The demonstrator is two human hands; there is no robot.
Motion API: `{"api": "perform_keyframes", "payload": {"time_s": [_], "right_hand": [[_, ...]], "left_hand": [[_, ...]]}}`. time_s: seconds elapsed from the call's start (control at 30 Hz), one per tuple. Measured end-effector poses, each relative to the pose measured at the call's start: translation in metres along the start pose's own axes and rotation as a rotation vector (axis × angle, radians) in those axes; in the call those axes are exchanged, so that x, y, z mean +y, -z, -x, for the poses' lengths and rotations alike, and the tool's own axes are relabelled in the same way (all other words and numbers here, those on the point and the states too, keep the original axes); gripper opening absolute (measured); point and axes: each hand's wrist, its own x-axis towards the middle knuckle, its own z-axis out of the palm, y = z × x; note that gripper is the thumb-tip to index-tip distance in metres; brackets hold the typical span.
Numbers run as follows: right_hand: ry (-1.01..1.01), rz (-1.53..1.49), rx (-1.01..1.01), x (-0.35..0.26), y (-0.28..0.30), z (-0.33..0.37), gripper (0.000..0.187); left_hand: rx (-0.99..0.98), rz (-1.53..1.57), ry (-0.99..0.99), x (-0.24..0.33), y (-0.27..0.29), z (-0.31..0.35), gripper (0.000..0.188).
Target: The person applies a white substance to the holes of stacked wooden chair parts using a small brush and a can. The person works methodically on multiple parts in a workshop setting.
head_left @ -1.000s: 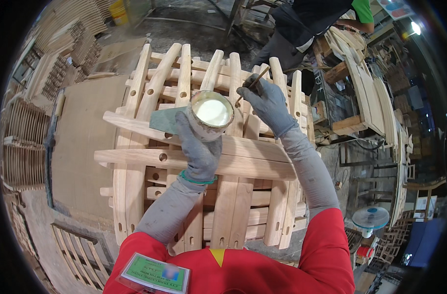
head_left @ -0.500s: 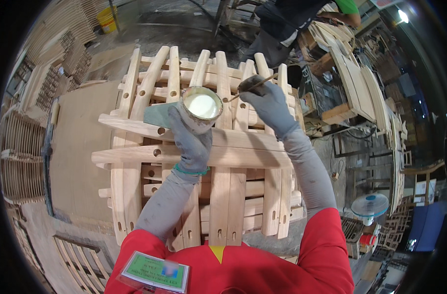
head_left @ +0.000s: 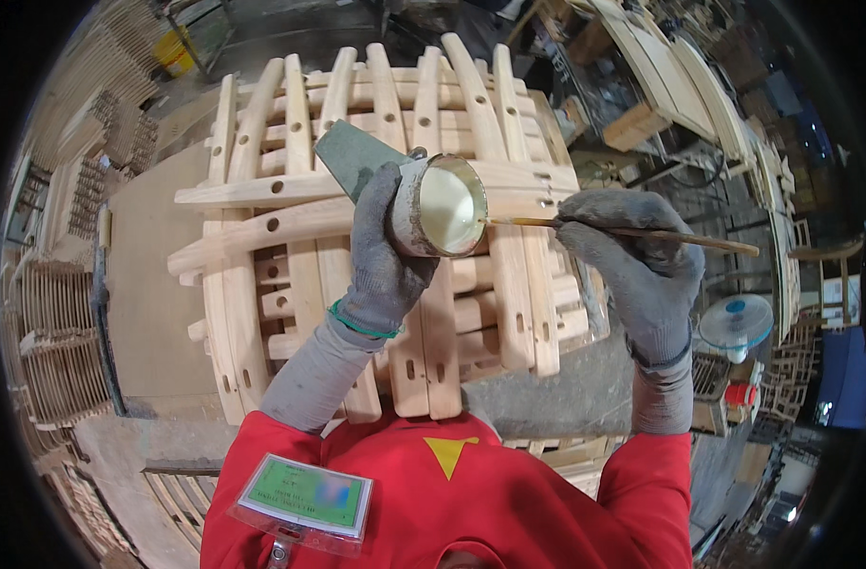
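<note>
My left hand (head_left: pixel 386 261), in a grey glove, is closed round a small crusted cup (head_left: pixel 406 213) tilted to the right. White liquid (head_left: pixel 447 204) that looks like glue fills part of it. A flat grey-green piece (head_left: pixel 352 152) juts out from between this hand and the cup; its kind I cannot make out. To the right, my gloved right hand (head_left: pixel 642 251) pinches a thin wooden stick (head_left: pixel 722 244), held nearly level, with its tip at the cup's right rim. Beneath both hands lies a crisscross stack of pale, curved wooden bars (head_left: pixel 305 228) with round holes and slots.
A brown board (head_left: pixel 153 313) lies left of the stack, beside tall piles of wooden parts (head_left: pixel 68 332). At the right stand a fan (head_left: pixel 737 322) and a bench with long boards (head_left: pixel 675 85). A yellow bucket (head_left: pixel 174 52) sits at the far left.
My right hand has swung from above the stack down and right, bringing the stick's tip to the cup. The cup has tilted right. The whole view has shifted, and the person at the back is out of sight.
</note>
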Motion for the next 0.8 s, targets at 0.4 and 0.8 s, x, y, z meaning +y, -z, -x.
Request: {"api": "perform_keyframes", "payload": {"time_s": [0.4, 0.8], "right_hand": [[-0.209, -0.474, 0.229, 0.022, 0.041, 0.067, 0.02], [-0.525, -0.977, 0.445, 0.111, 0.06, 0.116, 0.019]], "left_hand": [[-0.273, 0.036, 0.031, -0.064, -0.013, 0.047, 0.043], [-0.139, -0.044, 0.342, -0.102, 0.015, 0.035, 0.038]]}}
